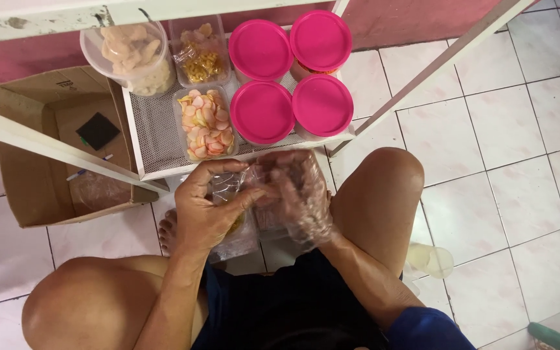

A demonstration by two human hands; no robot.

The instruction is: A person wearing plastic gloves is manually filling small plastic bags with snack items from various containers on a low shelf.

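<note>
Clear plastic bag (231, 188) pinched by left hand (205, 207) fingers, gloved right hand (299, 194) fingers gripping its other side.

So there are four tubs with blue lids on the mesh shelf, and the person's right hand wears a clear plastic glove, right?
Not quite: the head view shows the four lids are pink, not blue. They do sit on the mesh shelf, and the right hand wears a clear plastic glove.

The small clear plastic bag (231, 194) is mostly hidden behind the bare left hand (205, 207) and the plastic-gloved right hand (296, 194); its contents are unclear. A green object (559, 337) is cut off at the bottom-right corner.
</note>
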